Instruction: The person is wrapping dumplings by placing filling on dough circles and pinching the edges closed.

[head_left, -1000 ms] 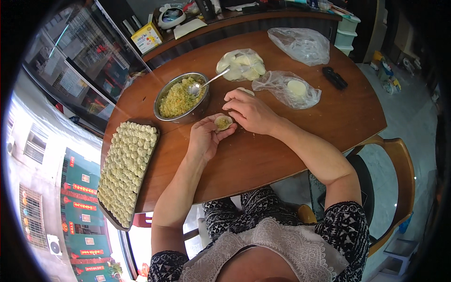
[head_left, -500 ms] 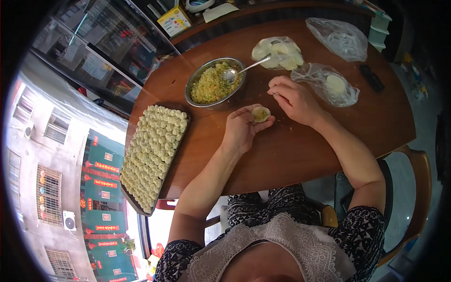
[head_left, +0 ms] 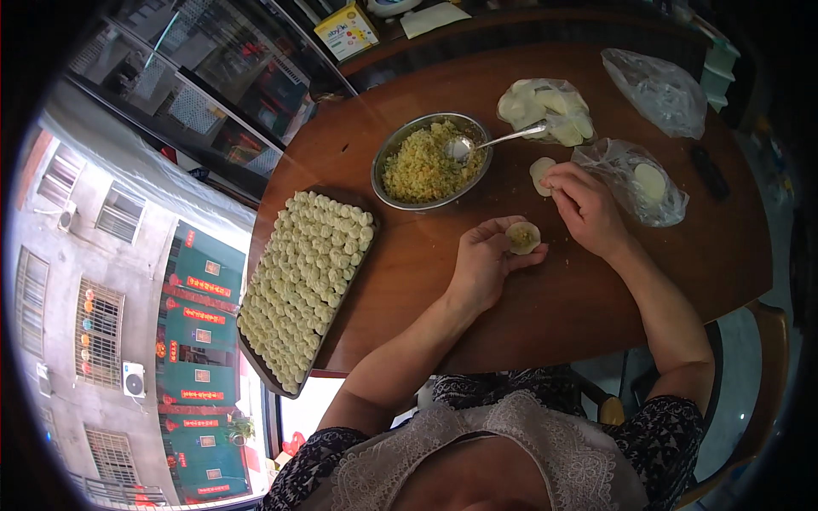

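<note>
My left hand (head_left: 486, 262) is closed around a round dumpling wrapper (head_left: 522, 238) with a little filling in its middle. Up and to the right, the fingertips of my right hand (head_left: 588, 209) pinch another pale round wrapper (head_left: 540, 176), held above the table. A metal bowl (head_left: 381, 185) of yellow-green chopped filling (head_left: 426, 162) stands just beyond my left hand, and a metal spoon (head_left: 520, 134) rests in it with its handle over the rim. To the left lies a dark tray (head_left: 341, 304) bearing rows of small finished dumplings (head_left: 307, 281).
One clear plastic bag (head_left: 558, 111) holds several wrappers; another (head_left: 626, 183), beside my right hand, has a wrapper in it. A crumpled bag (head_left: 656, 92) and a small black object (head_left: 709, 172) lie at the right of the brown table (head_left: 409, 319). A yellow box (head_left: 348, 32) stands beyond the table.
The whole view has shifted, so things sit further right. A second wrapper now shows flat at my right fingertips, where little was visible before. My left hand still holds its filled wrapper.
</note>
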### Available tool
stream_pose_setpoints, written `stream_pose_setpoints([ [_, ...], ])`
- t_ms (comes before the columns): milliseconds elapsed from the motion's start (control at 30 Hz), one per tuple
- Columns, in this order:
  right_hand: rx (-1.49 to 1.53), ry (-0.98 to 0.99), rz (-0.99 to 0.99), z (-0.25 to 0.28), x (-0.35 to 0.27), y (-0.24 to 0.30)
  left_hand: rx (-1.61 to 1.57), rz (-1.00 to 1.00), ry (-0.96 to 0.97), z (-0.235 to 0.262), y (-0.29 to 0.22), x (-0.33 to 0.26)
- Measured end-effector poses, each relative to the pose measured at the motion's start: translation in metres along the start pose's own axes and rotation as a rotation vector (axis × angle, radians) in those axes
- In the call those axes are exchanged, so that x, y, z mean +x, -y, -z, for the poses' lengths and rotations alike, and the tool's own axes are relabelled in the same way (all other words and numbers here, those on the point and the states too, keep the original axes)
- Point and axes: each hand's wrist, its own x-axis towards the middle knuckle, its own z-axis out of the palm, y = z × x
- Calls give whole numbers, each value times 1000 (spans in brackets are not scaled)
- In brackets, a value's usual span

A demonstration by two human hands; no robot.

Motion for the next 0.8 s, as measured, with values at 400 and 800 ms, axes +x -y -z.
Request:
stream_pose_setpoints([
  [400,-20,-11,-103,-3,-7,-11,26,14,-4,-7,-1,-4],
  [800,-61,-27,26,-3,-8,-5,-7,-35,23,0,-4,2],
])
